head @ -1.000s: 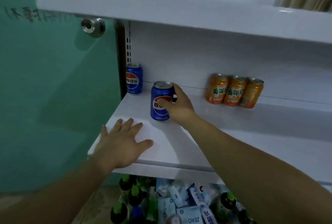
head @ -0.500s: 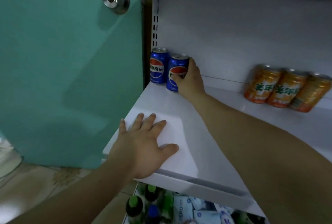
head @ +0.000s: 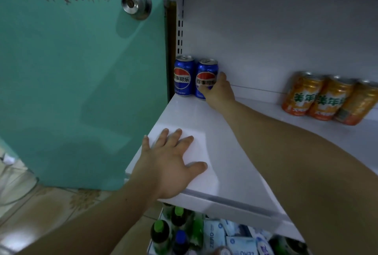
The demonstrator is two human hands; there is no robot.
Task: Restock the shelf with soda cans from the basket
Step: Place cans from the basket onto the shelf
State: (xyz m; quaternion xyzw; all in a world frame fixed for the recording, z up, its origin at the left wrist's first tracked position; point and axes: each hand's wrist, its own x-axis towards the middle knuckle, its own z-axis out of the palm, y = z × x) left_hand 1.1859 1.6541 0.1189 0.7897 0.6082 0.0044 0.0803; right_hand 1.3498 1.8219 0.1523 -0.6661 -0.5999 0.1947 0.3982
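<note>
Head camera view, looking down at a white store shelf (head: 245,152). The right hand (head: 219,91) reaches to the back left corner, thumb and fingers curled round a blue Pepsi can (head: 205,70). The can stands upright on the shelf against the back wall, just beside a second Pepsi can (head: 183,75); whether the two touch is hard to tell. A second ago this can was out in the middle of the shelf, well apart from its partner, so it has been slid back into line. The left hand (head: 169,162) stays flat on the front of the shelf, fingers spread, holding nothing. Three orange soda cans (head: 327,99) stand in a row farther right. A green door (head: 81,70) with a metal knob (head: 136,1) is at the left. This can looks placed; what probably remains is letting go and fetching another. The basket is out of view.
</note>
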